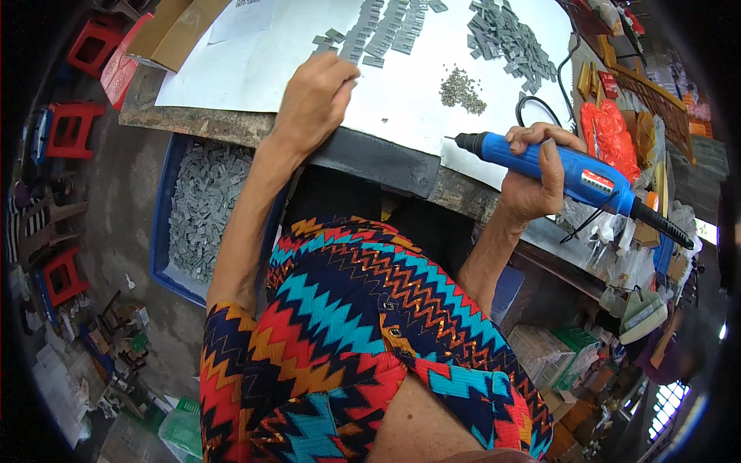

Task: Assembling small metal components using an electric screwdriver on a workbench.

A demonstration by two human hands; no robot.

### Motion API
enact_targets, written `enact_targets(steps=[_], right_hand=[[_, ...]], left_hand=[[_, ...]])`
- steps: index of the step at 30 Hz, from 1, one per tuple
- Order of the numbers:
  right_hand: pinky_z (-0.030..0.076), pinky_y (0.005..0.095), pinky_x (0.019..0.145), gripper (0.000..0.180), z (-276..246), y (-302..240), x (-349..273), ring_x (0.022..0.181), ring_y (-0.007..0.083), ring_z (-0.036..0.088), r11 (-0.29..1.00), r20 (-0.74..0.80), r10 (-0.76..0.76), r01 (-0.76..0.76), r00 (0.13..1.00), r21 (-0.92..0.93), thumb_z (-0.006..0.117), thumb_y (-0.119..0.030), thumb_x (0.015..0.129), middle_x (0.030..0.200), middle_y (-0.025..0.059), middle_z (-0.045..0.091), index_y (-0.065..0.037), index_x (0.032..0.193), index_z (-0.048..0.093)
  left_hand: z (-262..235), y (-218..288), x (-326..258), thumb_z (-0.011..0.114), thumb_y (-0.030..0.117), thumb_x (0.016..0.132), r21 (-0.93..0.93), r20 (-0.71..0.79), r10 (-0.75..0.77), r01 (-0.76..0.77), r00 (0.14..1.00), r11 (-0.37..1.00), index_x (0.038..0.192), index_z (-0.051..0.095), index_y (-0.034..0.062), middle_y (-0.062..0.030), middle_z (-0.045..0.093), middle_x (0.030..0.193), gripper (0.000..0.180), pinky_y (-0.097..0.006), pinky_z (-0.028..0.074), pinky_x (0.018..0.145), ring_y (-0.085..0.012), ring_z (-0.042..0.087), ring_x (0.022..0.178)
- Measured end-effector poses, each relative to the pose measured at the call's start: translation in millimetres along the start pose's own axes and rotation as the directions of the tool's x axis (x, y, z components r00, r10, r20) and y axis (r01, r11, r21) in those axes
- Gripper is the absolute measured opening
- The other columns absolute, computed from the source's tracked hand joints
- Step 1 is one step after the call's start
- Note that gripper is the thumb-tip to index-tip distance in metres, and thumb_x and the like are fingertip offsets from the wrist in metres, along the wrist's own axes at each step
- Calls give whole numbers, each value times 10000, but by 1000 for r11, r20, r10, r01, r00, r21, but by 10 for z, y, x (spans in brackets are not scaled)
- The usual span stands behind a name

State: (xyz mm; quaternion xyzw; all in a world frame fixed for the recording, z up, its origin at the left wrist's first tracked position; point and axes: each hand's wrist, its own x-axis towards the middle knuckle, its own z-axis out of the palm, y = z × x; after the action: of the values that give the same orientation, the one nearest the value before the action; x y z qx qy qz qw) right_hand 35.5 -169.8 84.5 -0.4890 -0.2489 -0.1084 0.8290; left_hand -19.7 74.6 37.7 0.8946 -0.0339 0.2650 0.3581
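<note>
My right hand [536, 174] is wrapped round a blue electric screwdriver [567, 168], whose thin tip points left over the white sheet [409, 119]. My left hand [315, 96] is closed at the near end of rows of small grey flat pieces [378, 35]. Its fingers are curled, and whatever lies between them is hidden. Right of the rows lies a small heap of tiny screws [461, 91]. Behind that heap is a larger pile of loose grey pieces [509, 42]. One small dark bit [384, 119] rests on the sheet between my hands.
Below the table's left side stands a blue bin [160, 224] full of grey pieces. A black cable [532, 100] loops by the screwdriver. At the right lie a red plastic bag [608, 139] and clutter. A cardboard box [181, 35] sits at the far left, near red stools [73, 130].
</note>
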Motion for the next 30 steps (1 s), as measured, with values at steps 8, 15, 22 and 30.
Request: enact_targets(steps=[8, 15, 22, 30], right_hand=[[420, 396, 628, 209, -57, 6, -23, 586, 209, 504, 998, -19, -7, 6, 1000, -60, 489, -43, 736, 739, 169, 530, 20, 935, 486], [477, 371, 587, 232, -62, 39, -8, 559, 207, 544, 1000, -40, -22, 23, 999, 15, 536, 4, 691, 723, 181, 556, 30, 916, 485], [484, 375, 580, 239, -93, 22, -18, 552, 204, 546, 999, -51, -35, 35, 998, 14, 540, -3, 693, 708, 177, 559, 30, 923, 487], [481, 373, 579, 222, -70, -25, 11, 543, 208, 543, 999, -73, -41, 44, 996, 29, 537, -2, 700, 698, 168, 559, 31, 913, 484]], left_hand=[[441, -222, 251, 618, 24, 714, 418, 91, 147, -172, 985, 892, 846, 614, 23, -82, 534, 818, 132, -347, 419, 720, -228, 508, 803], [466, -184, 243, 618, 30, 720, 395, 129, 192, -228, 973, 890, 846, 616, 25, -88, 538, 824, 126, -348, 414, 736, -229, 508, 813], [457, -195, 271, 622, 21, 704, 279, 117, 180, -206, 977, 938, 885, 606, 26, -95, 549, 861, 183, -344, 415, 753, -233, 509, 833], [498, -185, 241, 625, 16, 689, 271, 155, 177, -214, 972, 938, 832, 591, 19, -98, 543, 873, 147, -353, 408, 769, -239, 501, 846]])
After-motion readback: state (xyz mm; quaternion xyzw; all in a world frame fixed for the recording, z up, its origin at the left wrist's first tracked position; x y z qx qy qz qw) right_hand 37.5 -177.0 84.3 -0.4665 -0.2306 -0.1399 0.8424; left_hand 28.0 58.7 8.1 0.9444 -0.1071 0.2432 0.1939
